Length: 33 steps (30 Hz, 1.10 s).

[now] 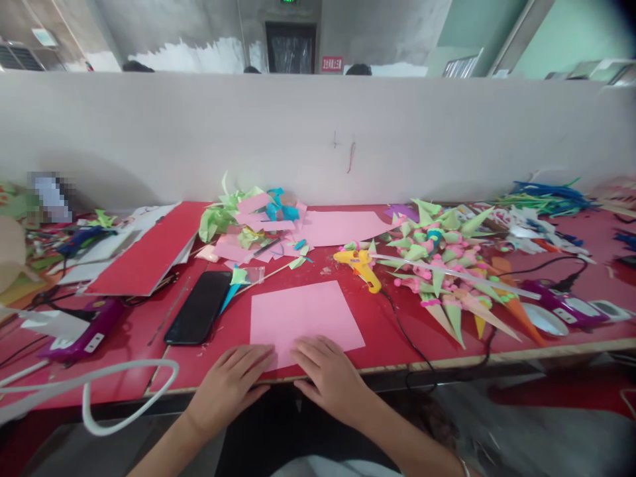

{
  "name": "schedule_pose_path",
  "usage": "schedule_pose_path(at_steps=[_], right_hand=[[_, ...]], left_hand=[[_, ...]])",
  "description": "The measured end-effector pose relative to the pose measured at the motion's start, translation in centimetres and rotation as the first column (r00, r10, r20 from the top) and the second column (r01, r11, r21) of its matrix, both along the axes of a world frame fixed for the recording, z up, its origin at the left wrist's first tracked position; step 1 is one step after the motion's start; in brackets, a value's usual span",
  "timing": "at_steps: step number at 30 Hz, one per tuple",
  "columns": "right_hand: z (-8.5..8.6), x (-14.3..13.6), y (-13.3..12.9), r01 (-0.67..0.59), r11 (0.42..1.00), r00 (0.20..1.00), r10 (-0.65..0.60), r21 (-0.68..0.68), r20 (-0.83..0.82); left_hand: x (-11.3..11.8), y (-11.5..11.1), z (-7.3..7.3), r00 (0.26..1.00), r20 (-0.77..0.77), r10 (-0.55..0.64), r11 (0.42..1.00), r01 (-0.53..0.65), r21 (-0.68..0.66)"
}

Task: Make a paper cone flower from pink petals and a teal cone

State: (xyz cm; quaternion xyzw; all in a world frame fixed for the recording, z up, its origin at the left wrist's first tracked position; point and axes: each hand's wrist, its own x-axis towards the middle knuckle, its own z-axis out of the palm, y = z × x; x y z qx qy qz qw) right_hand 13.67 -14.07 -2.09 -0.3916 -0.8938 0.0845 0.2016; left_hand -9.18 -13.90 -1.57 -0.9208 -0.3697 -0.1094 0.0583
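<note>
A pink sheet of paper (305, 315) lies flat on the red table (199, 368) close to its front edge. The fingertips of my left hand (231, 381) rest at the sheet's lower left corner, fingers extended and thumb apart. My right hand (325, 374) lies over the sheet's lower edge, its fingers also stretched out and its thumb near the table edge. Neither hand grips anything. Left of the sheet is a black phone (199, 308), and beyond the sheet's upper right corner sits a yellow glue gun (362, 267).
Pink and green paper scraps (248, 222) are heaped at the back. Cone-shaped paper pieces (442, 265) pile up on the right. Purple power strips (566, 308) lie at both sides, with a white cable (129, 364) looping at the left. A grey partition (298, 139) stands behind.
</note>
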Motion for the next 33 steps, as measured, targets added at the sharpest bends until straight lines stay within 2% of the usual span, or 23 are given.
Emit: schedule_pose_path(at_steps=[3,8,10,14,20,23,26,29,33], right_hand=[[0.3,0.2,0.0,-0.016,1.0,1.0,0.016,-0.001,-0.026],[0.7,-0.8,0.4,-0.047,0.999,0.998,0.048,0.026,-0.042],[0.5,-1.6,0.5,-0.062,0.996,0.997,0.065,0.056,-0.048],[0.3,-2.9,0.7,-0.058,0.995,0.998,0.061,0.078,-0.029],[0.3,-3.0,1.0,-0.085,0.984,0.996,0.079,0.155,0.04],[0.0,-3.1,1.1,-0.078,0.973,0.997,0.081,0.219,-0.004],[0.4,-3.3,1.5,-0.084,0.939,0.991,0.115,0.333,-0.074],[2.1,-3.3,2.5,-0.083,0.899,0.979,0.154,0.429,-0.134],[5.4,-2.9,4.1,-0.098,0.847,0.965,0.208,0.522,-0.157]], left_hand=[[0.2,-0.2,0.0,0.999,0.027,-0.022,1.0,0.022,0.019],[0.2,0.1,0.0,0.989,0.121,-0.088,0.991,0.099,-0.088],[-0.1,0.2,-0.2,0.994,0.098,-0.055,0.994,0.064,-0.088],[-0.8,0.5,-0.3,0.997,0.006,0.075,0.997,-0.075,-0.019],[-0.8,0.4,0.5,0.996,-0.077,-0.043,0.991,0.052,0.126],[-0.1,0.3,1.3,0.995,-0.046,-0.091,0.975,0.098,0.197],[0.9,0.6,2.7,0.992,0.042,-0.117,0.974,0.106,0.201],[2.1,1.2,4.8,0.986,0.153,-0.065,0.985,0.039,0.166],[3.8,2.3,7.6,0.972,0.187,-0.145,0.953,0.086,0.289]])
